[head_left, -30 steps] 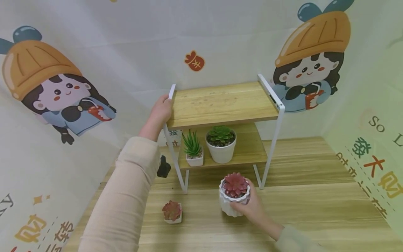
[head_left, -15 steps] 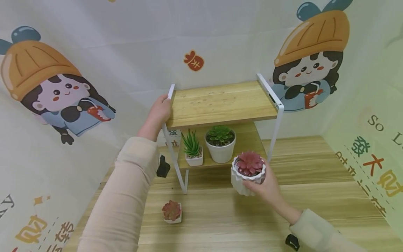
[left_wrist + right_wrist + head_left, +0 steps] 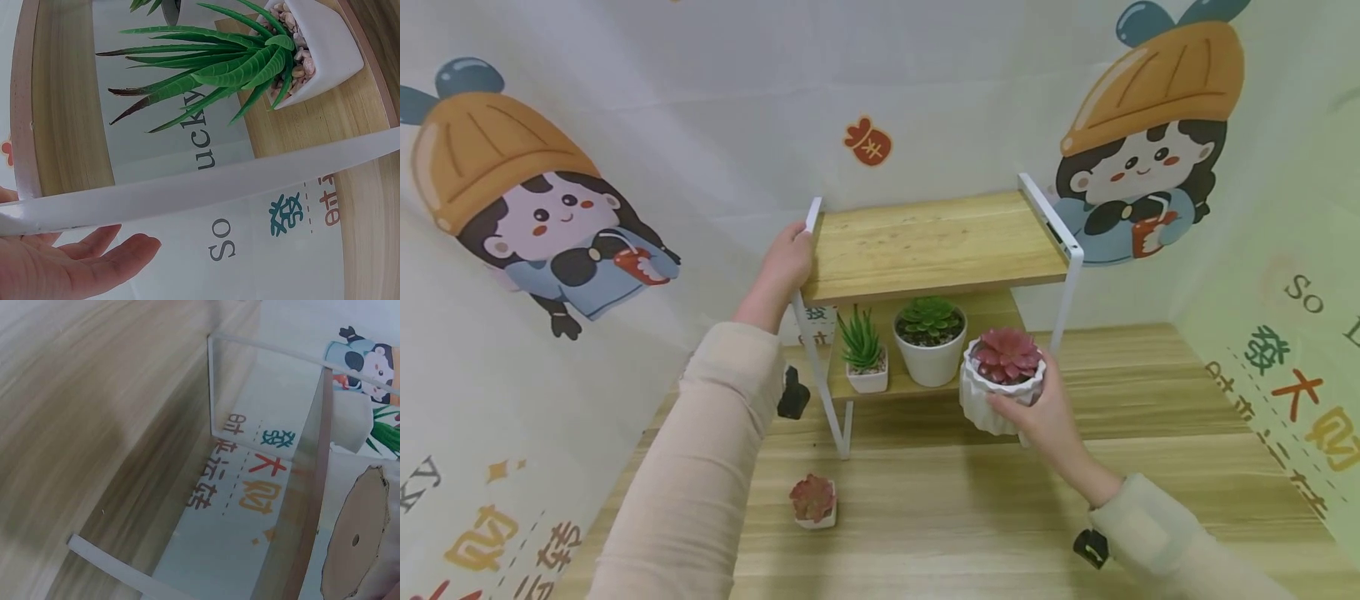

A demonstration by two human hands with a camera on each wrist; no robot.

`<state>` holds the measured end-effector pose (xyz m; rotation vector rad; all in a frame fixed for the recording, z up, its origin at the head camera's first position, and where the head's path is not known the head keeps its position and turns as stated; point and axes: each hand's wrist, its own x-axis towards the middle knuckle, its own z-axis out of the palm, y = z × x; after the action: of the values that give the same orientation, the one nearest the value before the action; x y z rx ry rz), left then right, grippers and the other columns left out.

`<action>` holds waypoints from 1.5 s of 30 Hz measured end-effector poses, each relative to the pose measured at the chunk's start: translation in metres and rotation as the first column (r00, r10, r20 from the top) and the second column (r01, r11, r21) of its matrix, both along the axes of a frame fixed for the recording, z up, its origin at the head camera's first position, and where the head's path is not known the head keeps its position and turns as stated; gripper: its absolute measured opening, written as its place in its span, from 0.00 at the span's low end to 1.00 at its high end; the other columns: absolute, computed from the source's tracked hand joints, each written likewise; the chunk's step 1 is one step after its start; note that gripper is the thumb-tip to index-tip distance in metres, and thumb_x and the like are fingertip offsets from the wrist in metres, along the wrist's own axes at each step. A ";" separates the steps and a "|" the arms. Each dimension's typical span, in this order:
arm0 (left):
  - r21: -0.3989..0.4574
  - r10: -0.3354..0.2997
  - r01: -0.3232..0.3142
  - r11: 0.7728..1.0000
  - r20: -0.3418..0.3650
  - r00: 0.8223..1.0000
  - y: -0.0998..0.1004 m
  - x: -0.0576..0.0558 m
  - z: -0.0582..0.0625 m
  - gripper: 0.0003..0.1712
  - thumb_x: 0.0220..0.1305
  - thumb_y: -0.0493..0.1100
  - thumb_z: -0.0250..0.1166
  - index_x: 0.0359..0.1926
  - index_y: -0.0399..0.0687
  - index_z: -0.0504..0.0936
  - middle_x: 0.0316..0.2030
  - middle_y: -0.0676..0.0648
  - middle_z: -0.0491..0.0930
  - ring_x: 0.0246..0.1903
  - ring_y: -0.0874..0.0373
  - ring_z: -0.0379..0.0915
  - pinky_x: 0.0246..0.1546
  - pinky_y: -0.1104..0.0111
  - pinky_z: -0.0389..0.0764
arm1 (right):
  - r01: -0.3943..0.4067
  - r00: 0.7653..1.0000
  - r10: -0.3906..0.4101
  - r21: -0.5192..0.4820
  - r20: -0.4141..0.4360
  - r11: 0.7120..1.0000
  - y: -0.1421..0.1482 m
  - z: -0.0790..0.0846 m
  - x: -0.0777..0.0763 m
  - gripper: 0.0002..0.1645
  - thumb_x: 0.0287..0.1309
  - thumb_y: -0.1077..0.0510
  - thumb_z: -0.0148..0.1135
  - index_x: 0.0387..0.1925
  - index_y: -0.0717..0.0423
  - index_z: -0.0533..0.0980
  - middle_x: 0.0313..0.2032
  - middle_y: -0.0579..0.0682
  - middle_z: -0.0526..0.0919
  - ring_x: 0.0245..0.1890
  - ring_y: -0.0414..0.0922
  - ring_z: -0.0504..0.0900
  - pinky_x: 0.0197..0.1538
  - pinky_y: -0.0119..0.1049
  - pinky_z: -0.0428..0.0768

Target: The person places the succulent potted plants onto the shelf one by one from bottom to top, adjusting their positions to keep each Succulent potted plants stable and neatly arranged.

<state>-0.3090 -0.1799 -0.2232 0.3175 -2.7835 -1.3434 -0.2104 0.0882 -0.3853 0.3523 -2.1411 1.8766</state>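
Note:
My left hand grips the upper left of the white metal frame of a two-tier wooden shelf; in the left wrist view its fingers show beside the frame bar. My right hand holds a white ribbed pot with a red succulent, raised in front of the lower tier's right end. The right wrist view catches that pot's underside, tilted. On the lower tier, a potted aloe stands left of a larger pot with a green succulent.
A small square pot with a reddish succulent sits on the wood-grain table in front of the shelf. Behind and at both sides hangs a printed cloth. The frame's right leg is close to my right hand.
My right hand has carried the red succulent pot up and to the right, from before the shelf to the lower tier's right end. My left hand keeps its place on the frame.

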 end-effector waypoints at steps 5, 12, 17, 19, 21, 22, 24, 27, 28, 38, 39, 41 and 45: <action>0.003 0.002 -0.002 1.000 -0.001 1.000 0.001 -0.001 0.000 0.25 0.63 0.49 0.32 0.62 0.53 0.48 0.60 0.46 0.52 0.55 0.51 0.52 0.52 0.57 0.57 | 0.052 0.998 -0.052 0.001 -0.035 0.999 -0.001 -0.002 -0.008 0.44 0.34 0.65 0.65 0.55 0.61 0.54 0.51 0.56 0.63 0.49 0.47 0.64 0.52 0.41 0.63; -0.010 -0.009 0.009 1.000 -0.001 1.000 0.004 0.001 0.002 0.25 0.64 0.49 0.31 0.62 0.54 0.47 0.61 0.46 0.50 0.57 0.50 0.48 0.54 0.56 0.54 | 0.166 0.985 -0.165 0.022 -0.053 0.986 -0.007 -0.013 -0.017 0.45 0.31 0.62 0.68 0.53 0.62 0.55 0.50 0.56 0.64 0.49 0.47 0.64 0.53 0.42 0.62; -0.009 -0.006 0.006 1.000 -0.004 1.000 0.006 0.001 0.004 0.25 0.63 0.50 0.31 0.62 0.55 0.46 0.61 0.47 0.50 0.56 0.51 0.49 0.53 0.56 0.55 | 0.228 0.969 -0.226 0.011 -0.105 0.974 -0.011 -0.017 -0.020 0.46 0.30 0.60 0.69 0.53 0.61 0.56 0.50 0.54 0.64 0.50 0.46 0.63 0.53 0.41 0.60; -0.006 -0.003 0.003 1.000 -0.005 1.000 0.007 0.001 0.005 0.25 0.63 0.50 0.31 0.62 0.55 0.47 0.61 0.47 0.50 0.56 0.51 0.50 0.53 0.56 0.56 | 0.245 0.961 -0.242 0.005 -0.132 0.969 -0.012 -0.017 -0.019 0.47 0.30 0.60 0.68 0.54 0.61 0.55 0.50 0.54 0.63 0.50 0.47 0.62 0.54 0.42 0.59; -0.006 -0.004 0.004 1.000 -0.006 1.000 0.007 0.001 0.005 0.25 0.63 0.50 0.31 0.62 0.55 0.46 0.61 0.47 0.50 0.57 0.51 0.49 0.53 0.56 0.55 | 0.269 0.950 -0.262 0.022 -0.169 0.963 -0.013 -0.017 -0.017 0.48 0.30 0.59 0.68 0.55 0.61 0.54 0.51 0.56 0.62 0.51 0.48 0.60 0.54 0.44 0.58; -0.009 -0.002 0.002 1.000 -0.008 1.000 0.007 0.001 0.006 0.25 0.63 0.50 0.31 0.62 0.54 0.46 0.61 0.47 0.49 0.57 0.51 0.48 0.54 0.56 0.54 | 0.285 0.943 -0.273 0.037 -0.189 0.958 -0.013 -0.017 -0.017 0.49 0.30 0.58 0.69 0.56 0.61 0.53 0.51 0.57 0.62 0.51 0.48 0.60 0.53 0.45 0.58; -0.007 -0.002 0.002 1.000 -0.005 1.000 0.007 0.000 0.006 0.25 0.63 0.50 0.31 0.62 0.55 0.46 0.61 0.47 0.50 0.57 0.51 0.49 0.53 0.56 0.55 | 0.320 0.927 -0.296 0.074 -0.228 0.945 -0.013 -0.016 -0.016 0.50 0.30 0.56 0.69 0.56 0.61 0.53 0.50 0.58 0.61 0.51 0.49 0.58 0.52 0.46 0.57; -0.002 0.000 0.000 1.000 -0.007 1.000 0.006 0.000 0.005 0.25 0.63 0.49 0.31 0.62 0.54 0.47 0.60 0.46 0.51 0.55 0.51 0.51 0.52 0.57 0.57 | 0.368 0.911 -0.331 0.124 -0.246 0.921 -0.014 -0.015 -0.016 0.52 0.29 0.53 0.70 0.56 0.61 0.53 0.51 0.58 0.61 0.50 0.49 0.56 0.50 0.47 0.58; 0.000 0.001 -0.001 1.000 -0.005 1.000 0.006 0.000 0.004 0.25 0.63 0.49 0.31 0.62 0.54 0.47 0.60 0.46 0.52 0.54 0.51 0.52 0.51 0.57 0.58 | 0.379 0.908 -0.341 0.130 -0.244 0.916 -0.014 -0.015 -0.016 0.53 0.28 0.53 0.70 0.56 0.61 0.53 0.51 0.58 0.60 0.50 0.49 0.56 0.50 0.48 0.57; 0.014 0.001 -0.001 1.000 -0.005 1.000 0.003 0.001 0.001 0.26 0.63 0.49 0.31 0.62 0.53 0.46 0.61 0.46 0.49 0.56 0.51 0.50 0.53 0.57 0.56 | 0.410 0.890 -0.370 0.113 -0.267 0.905 -0.013 -0.016 -0.015 0.52 0.23 0.54 0.73 0.52 0.63 0.55 0.48 0.57 0.60 0.47 0.48 0.57 0.49 0.43 0.59; 0.015 0.001 0.000 1.000 -0.005 1.000 0.003 0.000 0.000 0.26 0.63 0.49 0.31 0.62 0.53 0.46 0.61 0.45 0.49 0.55 0.51 0.50 0.53 0.57 0.56 | 0.409 0.889 -0.368 0.109 -0.274 0.906 -0.013 -0.017 -0.015 0.52 0.23 0.54 0.73 0.52 0.63 0.55 0.47 0.57 0.60 0.47 0.48 0.58 0.49 0.42 0.60; 0.010 0.002 -0.002 1.000 0.000 1.000 0.004 0.000 0.000 0.26 0.64 0.49 0.31 0.62 0.54 0.45 0.61 0.46 0.49 0.56 0.51 0.49 0.53 0.57 0.55 | 0.405 0.886 -0.363 0.101 -0.288 0.909 -0.012 -0.018 -0.016 0.51 0.23 0.55 0.73 0.51 0.63 0.55 0.46 0.57 0.60 0.45 0.47 0.59 0.48 0.40 0.61; 0.011 -0.003 0.003 1.000 0.000 1.000 0.004 0.000 0.000 0.26 0.64 0.49 0.31 0.62 0.54 0.45 0.61 0.46 0.48 0.57 0.50 0.48 0.54 0.56 0.54 | 0.406 0.879 -0.355 0.109 -0.317 0.908 -0.011 -0.020 -0.019 0.47 0.25 0.55 0.72 0.48 0.64 0.56 0.44 0.58 0.61 0.44 0.47 0.60 0.47 0.40 0.62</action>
<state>-0.3091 -0.1759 -0.2231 0.3143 -2.7790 -1.3595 -0.2297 0.0774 -0.4053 0.2029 -1.9983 1.3354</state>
